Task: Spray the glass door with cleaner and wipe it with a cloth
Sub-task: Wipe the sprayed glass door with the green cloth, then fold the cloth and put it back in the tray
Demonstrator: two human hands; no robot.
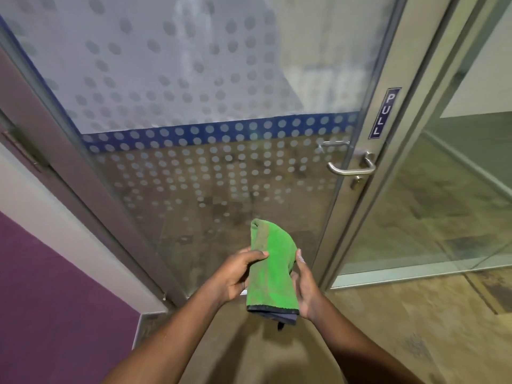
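The left hand (235, 275) pinches the folded green microfibre cloth (270, 270) on its left edge — the right hand (303, 289) cups its right side. Beyond the grip stands the dotted glass door (194, 106) — lever handle (350, 167) up-right.

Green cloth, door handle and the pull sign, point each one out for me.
green cloth (273, 270): head view, middle of the folded cloth between the hands.
door handle (349, 170): head view, on the horizontal lever bar.
pull sign (384, 113): head view, centre of the blue label.
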